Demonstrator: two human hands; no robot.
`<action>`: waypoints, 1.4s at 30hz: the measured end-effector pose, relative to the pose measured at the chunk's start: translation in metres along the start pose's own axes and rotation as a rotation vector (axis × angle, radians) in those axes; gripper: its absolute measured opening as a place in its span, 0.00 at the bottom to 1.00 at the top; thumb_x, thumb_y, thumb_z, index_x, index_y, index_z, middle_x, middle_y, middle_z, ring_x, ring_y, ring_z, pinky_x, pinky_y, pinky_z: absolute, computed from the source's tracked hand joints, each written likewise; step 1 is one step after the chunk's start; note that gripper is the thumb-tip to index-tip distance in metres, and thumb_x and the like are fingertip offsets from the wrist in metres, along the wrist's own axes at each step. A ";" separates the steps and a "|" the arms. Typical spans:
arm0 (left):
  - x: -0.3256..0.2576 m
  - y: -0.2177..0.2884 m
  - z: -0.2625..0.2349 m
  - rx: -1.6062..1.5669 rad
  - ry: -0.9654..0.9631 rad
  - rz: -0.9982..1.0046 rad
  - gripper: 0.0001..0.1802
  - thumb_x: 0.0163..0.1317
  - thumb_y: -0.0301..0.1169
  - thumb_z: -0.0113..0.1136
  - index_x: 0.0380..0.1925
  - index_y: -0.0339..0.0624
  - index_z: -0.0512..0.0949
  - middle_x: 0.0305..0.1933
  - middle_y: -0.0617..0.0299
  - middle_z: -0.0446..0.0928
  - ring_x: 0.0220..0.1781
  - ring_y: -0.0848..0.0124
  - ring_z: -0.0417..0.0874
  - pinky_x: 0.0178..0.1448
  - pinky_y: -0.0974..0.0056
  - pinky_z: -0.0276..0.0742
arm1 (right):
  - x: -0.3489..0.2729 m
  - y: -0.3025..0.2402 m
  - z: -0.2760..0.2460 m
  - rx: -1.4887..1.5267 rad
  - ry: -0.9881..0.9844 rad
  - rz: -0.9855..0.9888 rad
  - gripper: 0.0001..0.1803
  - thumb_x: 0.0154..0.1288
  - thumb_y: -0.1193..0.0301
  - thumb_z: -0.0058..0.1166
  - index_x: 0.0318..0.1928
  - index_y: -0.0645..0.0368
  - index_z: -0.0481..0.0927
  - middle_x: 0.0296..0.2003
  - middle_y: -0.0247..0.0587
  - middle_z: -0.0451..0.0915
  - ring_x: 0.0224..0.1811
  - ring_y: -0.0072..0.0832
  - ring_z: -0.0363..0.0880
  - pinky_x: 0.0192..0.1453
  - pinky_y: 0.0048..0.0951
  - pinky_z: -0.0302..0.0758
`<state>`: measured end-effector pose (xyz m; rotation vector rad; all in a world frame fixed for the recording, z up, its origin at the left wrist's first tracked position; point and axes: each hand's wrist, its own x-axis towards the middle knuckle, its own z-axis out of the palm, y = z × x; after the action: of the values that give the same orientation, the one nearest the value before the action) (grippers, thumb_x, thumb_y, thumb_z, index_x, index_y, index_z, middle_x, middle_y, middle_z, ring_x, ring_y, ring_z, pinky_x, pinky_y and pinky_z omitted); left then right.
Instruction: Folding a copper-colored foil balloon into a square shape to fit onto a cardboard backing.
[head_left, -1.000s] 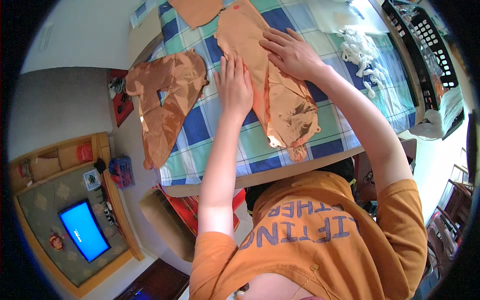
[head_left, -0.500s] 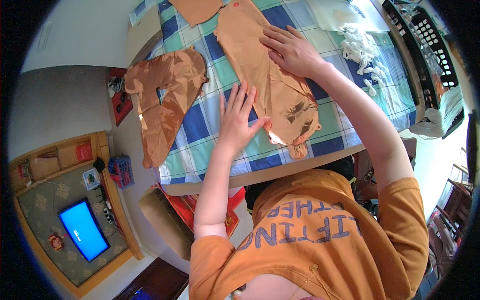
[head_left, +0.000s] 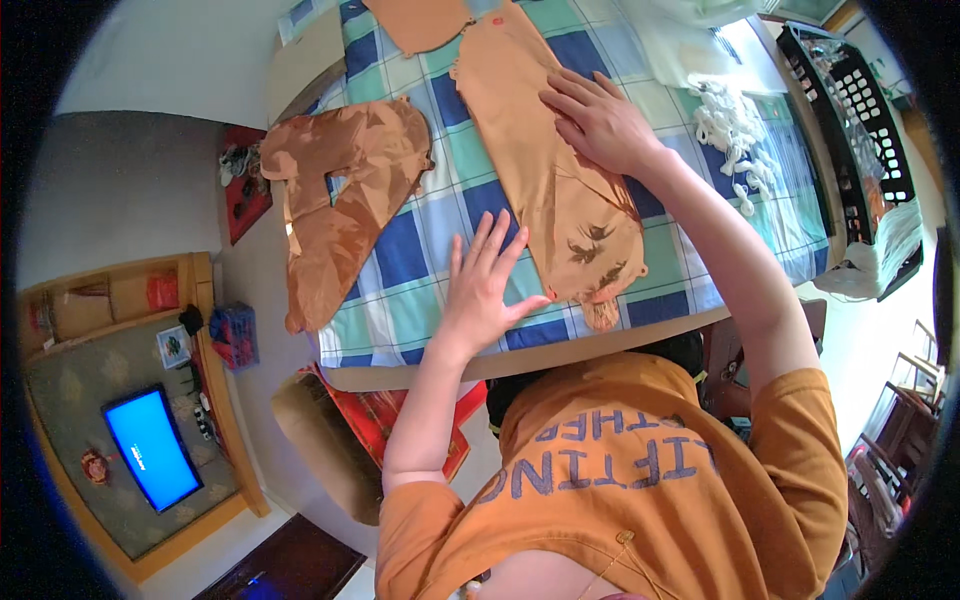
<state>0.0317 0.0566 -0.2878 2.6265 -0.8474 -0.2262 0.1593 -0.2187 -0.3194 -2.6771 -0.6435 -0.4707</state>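
A long, flat copper-coloured foil balloon point(head_left: 515, 120) lies on the table in front of me, its crumpled, shiny near end close to the table's front edge. My right hand point(head_left: 605, 125) rests flat on its right side with the fingers stretched out. My left hand point(head_left: 487, 285) is open, fingers spread, beside the balloon's lower left edge, with the thumb at that edge. To the left lies a second flat foil balloon point(head_left: 365, 200), wrinkled and bent, with a small gap in it. Part of a third foil piece point(head_left: 420, 22) shows at the far edge.
A checked blue, green and white cloth point(head_left: 450, 150) covers the table. White string point(head_left: 728, 120) lies tangled at the right, near clear plastic sheeting point(head_left: 700, 40). A black basket point(head_left: 850, 110) with white strands stands along the right edge. A cardboard piece point(head_left: 305, 70) is at the far left.
My left hand has moved down along the balloon's left edge. My right hand remains flat on the balloon, slightly lower. The crumpled near end looks smoother. The whole view has shifted a little.
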 end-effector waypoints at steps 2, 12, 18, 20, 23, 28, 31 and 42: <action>0.000 -0.002 -0.009 -0.039 0.037 0.042 0.40 0.50 0.47 0.74 0.63 0.46 0.73 0.75 0.53 0.61 0.78 0.55 0.56 0.77 0.41 0.51 | 0.000 0.000 -0.001 -0.014 -0.001 0.002 0.22 0.72 0.62 0.46 0.63 0.54 0.73 0.68 0.43 0.68 0.73 0.38 0.61 0.75 0.49 0.56; 0.091 -0.105 -0.092 0.057 0.507 -0.081 0.17 0.63 0.33 0.63 0.49 0.36 0.80 0.57 0.49 0.78 0.60 0.52 0.78 0.65 0.54 0.72 | 0.002 -0.002 -0.006 0.032 -0.052 0.039 0.24 0.70 0.64 0.49 0.65 0.54 0.72 0.67 0.43 0.69 0.74 0.40 0.61 0.75 0.51 0.57; 0.156 -0.229 -0.127 0.314 0.550 -0.128 0.21 0.67 0.34 0.58 0.56 0.35 0.75 0.62 0.45 0.74 0.65 0.49 0.73 0.69 0.52 0.68 | 0.002 -0.002 -0.011 0.054 -0.083 0.052 0.25 0.70 0.64 0.49 0.66 0.54 0.71 0.68 0.43 0.68 0.74 0.41 0.61 0.75 0.52 0.57; 0.174 -0.264 -0.134 0.453 0.623 -0.083 0.21 0.66 0.32 0.57 0.57 0.34 0.74 0.61 0.46 0.74 0.63 0.49 0.74 0.66 0.51 0.71 | 0.004 -0.003 -0.010 0.065 -0.112 0.053 0.25 0.71 0.64 0.49 0.66 0.54 0.71 0.68 0.44 0.68 0.74 0.41 0.60 0.76 0.52 0.55; 0.189 -0.296 -0.146 0.463 0.602 -0.175 0.22 0.67 0.32 0.55 0.59 0.34 0.72 0.64 0.44 0.71 0.66 0.48 0.72 0.67 0.51 0.69 | 0.007 -0.007 -0.013 0.075 -0.130 0.063 0.25 0.70 0.64 0.49 0.66 0.54 0.71 0.69 0.43 0.67 0.75 0.41 0.59 0.77 0.52 0.54; 0.195 -0.305 -0.163 0.486 0.332 -0.242 0.19 0.68 0.31 0.54 0.58 0.38 0.74 0.61 0.47 0.75 0.60 0.49 0.76 0.61 0.51 0.74 | 0.007 -0.004 -0.013 0.092 -0.149 0.097 0.25 0.70 0.65 0.50 0.66 0.53 0.71 0.70 0.43 0.66 0.75 0.41 0.58 0.77 0.52 0.53; 0.184 -0.289 -0.175 0.505 0.253 -0.312 0.17 0.68 0.31 0.54 0.55 0.41 0.76 0.55 0.47 0.79 0.55 0.48 0.79 0.57 0.51 0.76 | 0.008 -0.004 -0.015 0.094 -0.147 0.107 0.25 0.70 0.65 0.50 0.66 0.53 0.71 0.70 0.43 0.66 0.75 0.41 0.58 0.77 0.52 0.53; 0.161 -0.262 -0.189 0.572 0.605 -0.178 0.10 0.64 0.27 0.58 0.44 0.42 0.80 0.46 0.51 0.81 0.49 0.51 0.81 0.50 0.53 0.77 | 0.008 -0.006 -0.014 0.104 -0.126 0.079 0.25 0.69 0.65 0.52 0.66 0.53 0.71 0.69 0.44 0.66 0.75 0.42 0.59 0.76 0.51 0.54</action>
<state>0.3498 0.2145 -0.2230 3.0007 -0.5102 0.8461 0.1598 -0.2162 -0.3027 -2.6372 -0.5777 -0.2417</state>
